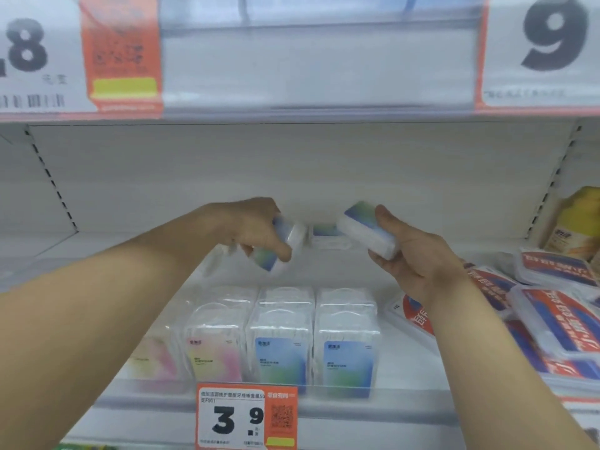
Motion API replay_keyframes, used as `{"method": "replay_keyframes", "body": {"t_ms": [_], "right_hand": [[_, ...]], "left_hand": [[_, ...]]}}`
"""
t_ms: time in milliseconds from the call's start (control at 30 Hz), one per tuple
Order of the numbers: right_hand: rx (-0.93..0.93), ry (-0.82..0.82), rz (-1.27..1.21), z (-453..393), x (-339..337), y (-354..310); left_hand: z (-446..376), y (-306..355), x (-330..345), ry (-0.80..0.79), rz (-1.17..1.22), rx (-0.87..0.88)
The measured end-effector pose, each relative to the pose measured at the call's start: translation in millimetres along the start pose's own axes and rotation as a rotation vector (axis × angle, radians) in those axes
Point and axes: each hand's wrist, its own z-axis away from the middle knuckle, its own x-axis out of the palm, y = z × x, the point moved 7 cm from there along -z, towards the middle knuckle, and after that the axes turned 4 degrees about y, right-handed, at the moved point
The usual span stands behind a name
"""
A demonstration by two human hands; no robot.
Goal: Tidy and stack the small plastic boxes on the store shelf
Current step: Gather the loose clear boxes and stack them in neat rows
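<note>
My left hand (256,230) grips a small clear plastic box with a blue-green label (285,245), tilted, above the shelf. To its right, my right hand (409,254) holds a second blue-green box (367,227) at about the same height. Between the two hands, a third such box (328,237) lies at the back of the shelf. At the shelf's front stand rows of the same boxes: a pink-yellow one (212,342), a blue one (281,345) and another blue one (347,349), upright with labels facing me.
Flat red-and-blue packs (552,323) lie piled at the right. A yellow package (574,222) stands at the far right. A 3.9 price tag (246,415) hangs on the white shelf's front rail (373,414). The upper shelf edge (318,69) carries big price signs overhead.
</note>
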Motion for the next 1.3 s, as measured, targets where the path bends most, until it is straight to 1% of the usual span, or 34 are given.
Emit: {"method": "replay_keyframes", "body": {"t_ms": [67, 100, 200, 267, 367, 433, 500, 600, 667, 767, 833, 900, 967, 1067, 1167, 1300], "right_hand": [[0.056, -0.005, -0.164, 4.5, 3.3, 2.3], [0.077, -0.019, -0.197, 7.7, 6.2, 3.0], [0.095, -0.046, -0.2, 16.3, 12.9, 0.6], [0.074, -0.066, -0.195, 20.9, 16.1, -3.5], [-0.026, -0.125, -0.161, 30.0, 22.0, -16.5], [-0.085, -0.162, -0.118, 36.5, 24.2, -23.3], [-0.096, -0.197, -0.07, 42.0, 25.0, -26.7], [-0.128, -0.231, 0.065, 46.1, 23.2, -29.9], [-0.155, -0.218, 0.129, 48.0, 20.8, -31.5], [-0.176, -0.164, 0.151, 50.9, 16.4, -35.2], [-0.202, -0.142, 0.224, 52.5, 15.1, -38.7], [-0.238, -0.126, 0.325, 53.1, 14.2, -41.9], [-0.277, -0.125, 0.415, 53.4, 14.4, -43.6], [-0.289, -0.117, 0.521, 50.1, 15.5, -37.3], [-0.229, -0.139, 0.621, 46.1, 17.2, -27.0], [-0.126, -0.227, 0.751, 46.0, 19.5, -17.2]], "left_hand": [[6.3, 5.5, -14.9, 0.102, 0.12, 0.051], [11.7, 9.1, -21.5, 0.159, 0.17, 0.082], [28.8, 15.2, -35.6, 0.311, 0.302, 0.138], [38.2, 15.2, -36.3, 0.304, 0.394, 0.136], [47.5, 15.7, -34.6, 0.268, 0.434, 0.15], [53.5, 17.6, -31.7, 0.226, 0.475, 0.184], [57.8, 16.7, -27.5, 0.179, 0.55, 0.208], [66.4, 11.1, -27.0, 0.22, 0.618, 0.152], [69.3, 13.1, -25.8, 0.232, 0.65, 0.145], [74.4, 21.1, -27.5, 0.301, 0.541, 0.195], [74.8, 23.4, -27.6, 0.333, 0.456, 0.217], [73.9, 23.3, -26.6, 0.339, 0.396, 0.205], [71.0, 23.3, -23.8, 0.321, 0.283, 0.179], [65.4, 22.4, -14.1, 0.248, 0.062, 0.15], [60.8, 24.4, -0.4, 0.139, 0.046, 0.162], [58.9, 21.0, 13.8, -0.023, 0.048, 0.139]]}}
